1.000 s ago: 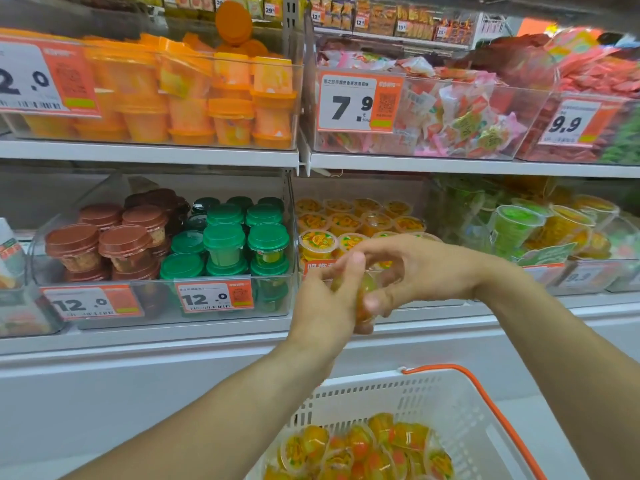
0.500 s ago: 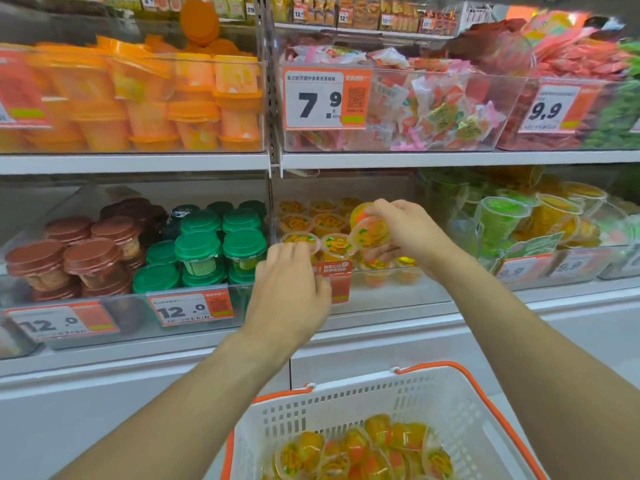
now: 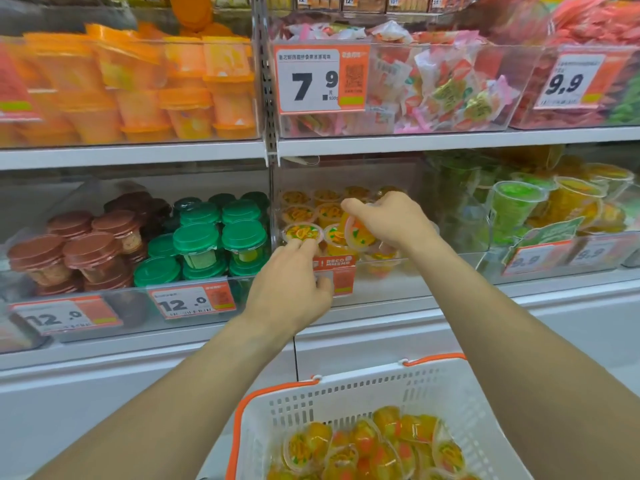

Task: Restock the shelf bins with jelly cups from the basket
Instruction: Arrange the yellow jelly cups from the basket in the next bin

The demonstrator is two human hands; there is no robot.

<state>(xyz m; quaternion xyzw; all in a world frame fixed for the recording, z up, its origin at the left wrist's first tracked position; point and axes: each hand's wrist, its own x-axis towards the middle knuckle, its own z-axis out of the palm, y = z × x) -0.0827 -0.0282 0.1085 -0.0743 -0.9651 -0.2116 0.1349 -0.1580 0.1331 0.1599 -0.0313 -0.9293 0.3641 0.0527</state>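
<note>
A clear shelf bin (image 3: pixel 391 282) on the lower shelf holds several orange jelly cups (image 3: pixel 327 196) in rows. My right hand (image 3: pixel 393 220) reaches into the bin from above and grips one jelly cup (image 3: pixel 358 234), tilted on its side over the front row. My left hand (image 3: pixel 289 284) is at the bin's front wall, its fingertips touching the front-left cup (image 3: pixel 300 233); it holds nothing. Below, a white basket with an orange rim (image 3: pixel 346 393) contains several more jelly cups (image 3: pixel 363 445).
Green-lidded tubs (image 3: pixel 221 233) and brown-lidded tubs (image 3: pixel 86 251) fill the bin to the left. Green and yellow cups (image 3: pixel 519 206) stand to the right. The upper shelf (image 3: pixel 381 142) hangs close above the bin, carrying orange tubs (image 3: pixel 145 88) and wrapped sweets (image 3: pixel 443 88).
Both hands were together on one cup in front of the shelf. The right hand carried it up and into the bin; the left moved to the bin's front and now touches the front-left cup.
</note>
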